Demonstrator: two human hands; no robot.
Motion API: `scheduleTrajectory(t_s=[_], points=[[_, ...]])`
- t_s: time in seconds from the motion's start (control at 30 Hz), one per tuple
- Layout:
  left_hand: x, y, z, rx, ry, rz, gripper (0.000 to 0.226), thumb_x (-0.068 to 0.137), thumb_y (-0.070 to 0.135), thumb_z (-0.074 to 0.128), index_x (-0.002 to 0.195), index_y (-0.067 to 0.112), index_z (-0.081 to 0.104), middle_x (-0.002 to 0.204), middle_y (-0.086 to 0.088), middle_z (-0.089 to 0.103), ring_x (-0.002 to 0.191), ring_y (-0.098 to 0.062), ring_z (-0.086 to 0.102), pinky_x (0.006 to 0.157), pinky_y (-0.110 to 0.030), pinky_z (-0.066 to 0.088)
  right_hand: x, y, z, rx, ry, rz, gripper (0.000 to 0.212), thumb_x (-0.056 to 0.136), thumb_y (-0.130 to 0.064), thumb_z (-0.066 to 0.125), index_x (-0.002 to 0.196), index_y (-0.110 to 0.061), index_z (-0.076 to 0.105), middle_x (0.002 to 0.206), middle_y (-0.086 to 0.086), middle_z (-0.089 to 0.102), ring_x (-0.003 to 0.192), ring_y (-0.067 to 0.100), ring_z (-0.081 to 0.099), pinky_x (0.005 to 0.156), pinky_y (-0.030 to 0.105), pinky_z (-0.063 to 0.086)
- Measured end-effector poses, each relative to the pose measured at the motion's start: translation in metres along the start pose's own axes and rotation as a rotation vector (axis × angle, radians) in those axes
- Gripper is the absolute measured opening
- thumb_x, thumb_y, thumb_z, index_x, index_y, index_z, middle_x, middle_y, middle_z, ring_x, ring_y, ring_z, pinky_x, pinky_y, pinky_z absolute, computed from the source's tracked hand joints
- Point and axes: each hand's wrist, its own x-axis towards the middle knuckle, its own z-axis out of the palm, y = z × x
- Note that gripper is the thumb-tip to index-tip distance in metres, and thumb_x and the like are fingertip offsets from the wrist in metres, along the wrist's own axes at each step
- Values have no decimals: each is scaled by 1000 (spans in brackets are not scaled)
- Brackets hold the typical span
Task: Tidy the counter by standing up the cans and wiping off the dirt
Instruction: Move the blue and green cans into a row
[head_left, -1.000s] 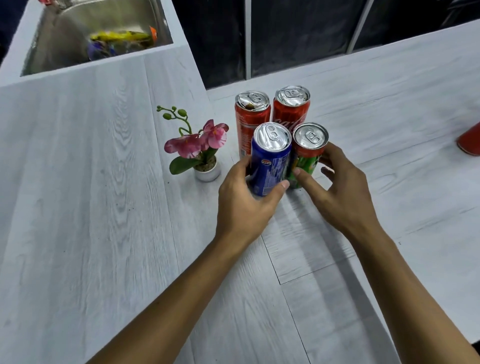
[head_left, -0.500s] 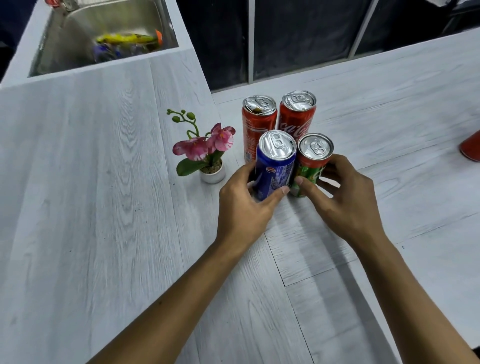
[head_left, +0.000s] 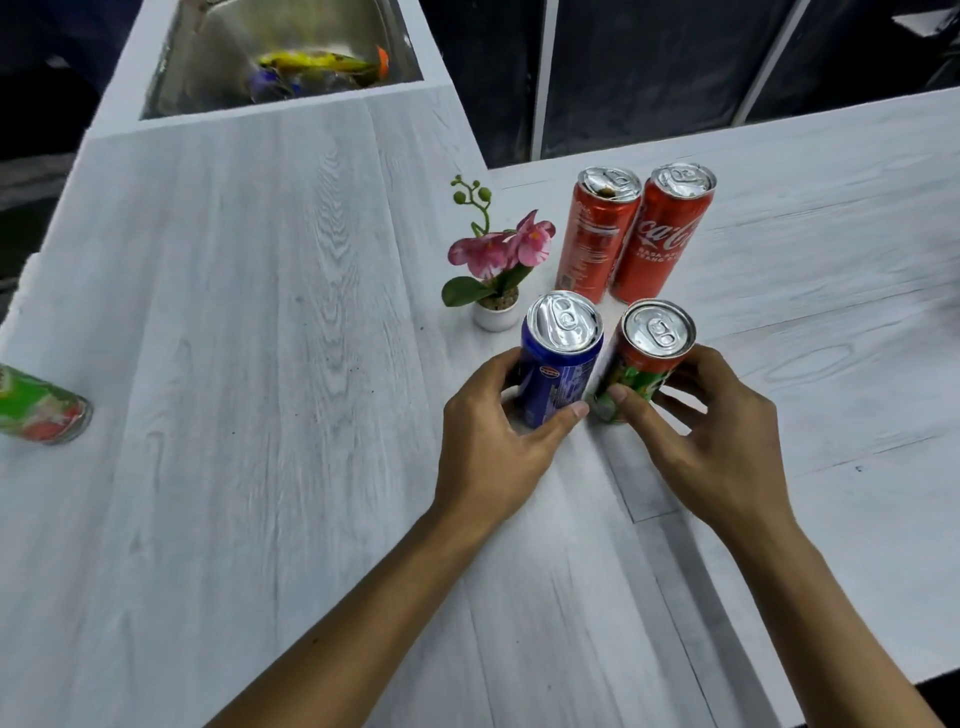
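Note:
My left hand (head_left: 498, 447) grips an upright blue can (head_left: 558, 364). Beside it, my right hand (head_left: 711, 441) grips an upright can with a red and green label (head_left: 644, 358). A small gap separates these two cans. Behind them two red cola cans (head_left: 597, 234) (head_left: 662, 234) stand upright, touching each other. At the far left edge a green and red can (head_left: 39, 405) lies on its side on the counter (head_left: 260, 364). Small dark specks of dirt dot the counter left of the blue can.
A small potted pink orchid (head_left: 496, 270) stands just left of the cans. A steel sink (head_left: 208, 62) with yellow and blue items in it sits at the back left. The counter's edge runs along the back, with dark panels behind.
Both hands have drawn the blue can and the red and green can toward me, away from the two red cans. The view has shifted right, so the lying can at the left now shows.

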Motion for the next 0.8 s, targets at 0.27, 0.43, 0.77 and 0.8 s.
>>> scheduleTrajectory(t_s=[0.27, 0.43, 0.77, 0.8], points=[[-34, -14, -73, 19, 88, 17, 55, 75, 33, 92, 122, 33, 63, 111, 34, 63, 107, 14, 63, 84, -3, 48, -37, -38, 50, 26, -60, -37, 62, 81, -55, 76, 129, -18, 62, 114, -10, 71, 108, -2, 66, 89, 10, 53], [-52, -27, -126, 37, 136, 6, 58, 74, 37, 93, 124, 24, 68, 111, 23, 70, 107, 6, 66, 85, -7, 51, -56, -64, 89, 32, -89, -70, 61, 82, -51, 80, 130, -20, 61, 116, -11, 71, 108, -2, 66, 87, 8, 52], [-72, -49, -225, 51, 265, -42, 52, 75, 36, 92, 120, 29, 67, 109, 22, 71, 104, 6, 67, 84, -12, 55, -80, -131, 168, 112, -168, -157, 58, 83, -49, 80, 131, -22, 60, 114, -17, 68, 109, -7, 65, 85, 8, 53], [-72, -51, -235, 50, 279, -42, 52, 76, 35, 92, 120, 28, 67, 109, 21, 71, 103, 7, 67, 83, -12, 55, -81, -137, 177, 124, -170, -166, 58, 83, -48, 80, 130, -21, 61, 113, -18, 67, 109, -8, 64, 84, 8, 53]])
